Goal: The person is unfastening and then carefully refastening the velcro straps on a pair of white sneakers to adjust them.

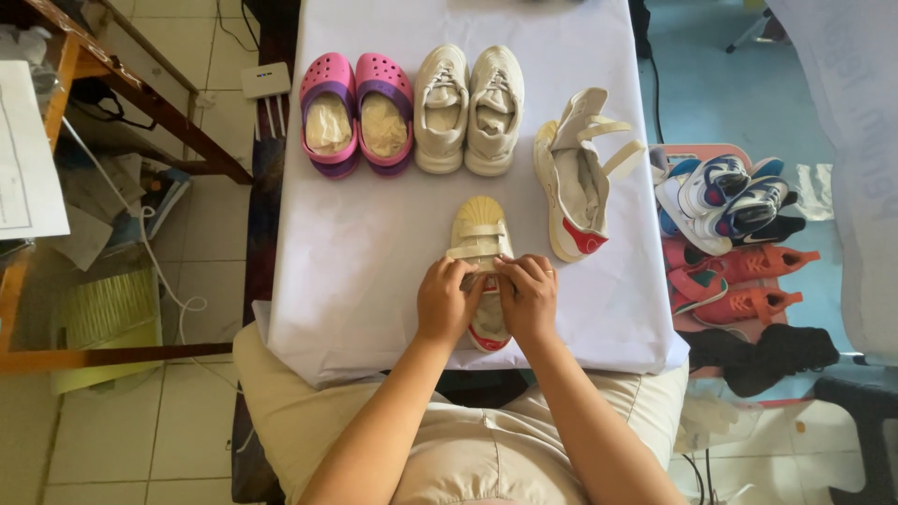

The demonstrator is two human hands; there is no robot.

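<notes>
Looking down from the head camera, I see a table covered with a white cloth point(374, 271) filling the middle of the frame. Just below centre lies a small cream shoe point(480, 234) with straps and a red heel, toe pointing to the top of the frame. My left hand point(447, 301) and right hand point(528, 297) rest side by side on its rear half, fingertips meeting on a strap; both are curled close on the shoe, pinching the strap between them.

Along the top of the cloth, from left to right, stand a pair of pink and purple clogs point(355, 112), then a pair of beige sneakers point(468, 108). To their right, a matching cream shoe point(575, 178) lies on its side with straps loose.

At the right edge of the frame, off the table, a pile of red, blue and white sneakers point(734, 234) lies on the floor.
</notes>
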